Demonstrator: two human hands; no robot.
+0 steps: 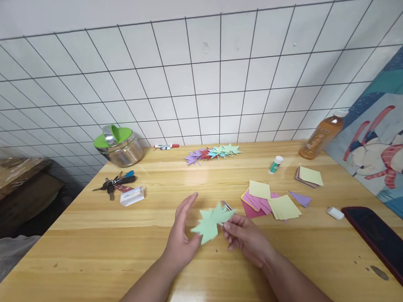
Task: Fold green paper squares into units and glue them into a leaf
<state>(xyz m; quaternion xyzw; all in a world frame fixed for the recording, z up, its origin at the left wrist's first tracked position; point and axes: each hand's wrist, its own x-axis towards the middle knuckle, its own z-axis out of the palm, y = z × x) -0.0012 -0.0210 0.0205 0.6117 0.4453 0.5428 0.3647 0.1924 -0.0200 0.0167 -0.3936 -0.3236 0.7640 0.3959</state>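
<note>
A light green paper maple leaf (210,223) with pointed tips is held up over the table. My right hand (245,236) pinches it at its right side, thumb against curled fingers. On the other side, my left hand (182,236) is open, fingers stretched upward and apart from the thumb, which is close to the leaf's left edge; whether it touches I cannot tell. Partly hidden behind the leaf lies a slim pen-like object (227,206). Against the wall rests a row of similar paper leaves (212,153) in purple, red, blue and green.
Right of my hands lie loose coloured paper squares (259,201), a purple paper triangle (300,198), a paper stack (309,176), a glue stick (275,164), an eraser (335,213), a phone (387,249) and a bottle (321,135). Leftward are keys (113,183), a small box (132,196), a lidded pot (119,149) and a marker (166,146).
</note>
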